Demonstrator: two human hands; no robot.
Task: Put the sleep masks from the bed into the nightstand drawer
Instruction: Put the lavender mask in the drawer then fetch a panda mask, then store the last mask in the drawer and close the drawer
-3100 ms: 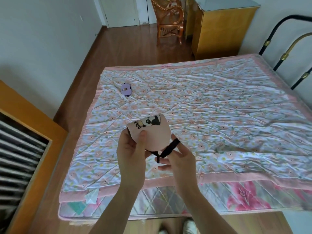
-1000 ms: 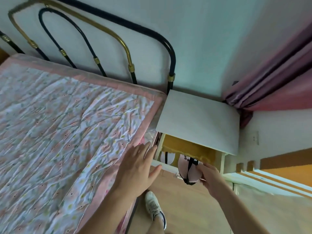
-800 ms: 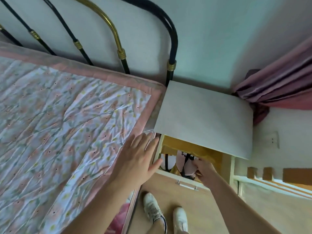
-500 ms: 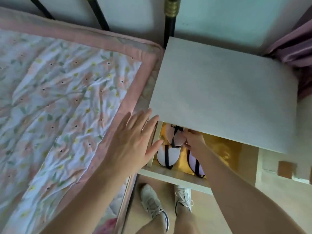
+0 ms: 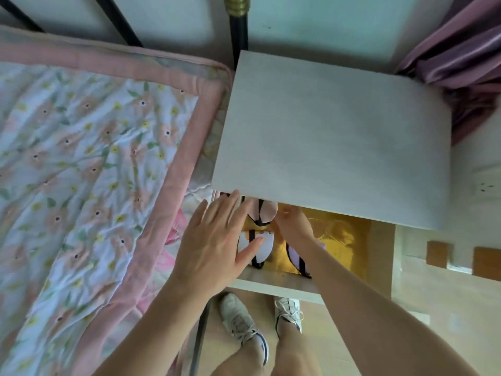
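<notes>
The white nightstand (image 5: 333,137) stands beside the bed (image 5: 95,158), with its drawer (image 5: 271,284) pulled out and lined in yellow. My right hand (image 5: 294,226) reaches into the back of the drawer. Its fingers are closed on the edge of a pink sleep mask (image 5: 267,211) with a black strap, half hidden under the nightstand top. A white sleep mask (image 5: 261,248) and a lilac sleep mask (image 5: 294,256) lie nearer the drawer front. My left hand (image 5: 219,240) hovers flat over the drawer's left side, fingers spread and holding nothing.
A black and brass headboard post (image 5: 238,23) rises between bed and nightstand. Purple curtains (image 5: 466,50) hang at the upper right, and a wall socket (image 5: 485,185) sits below them. My white shoes (image 5: 244,321) stand on the wooden floor just before the drawer front.
My right hand carried the pink mask from in front of the drawer to its back, under the nightstand top. The view tipped down and closer. My left hand stayed by the drawer's left edge.
</notes>
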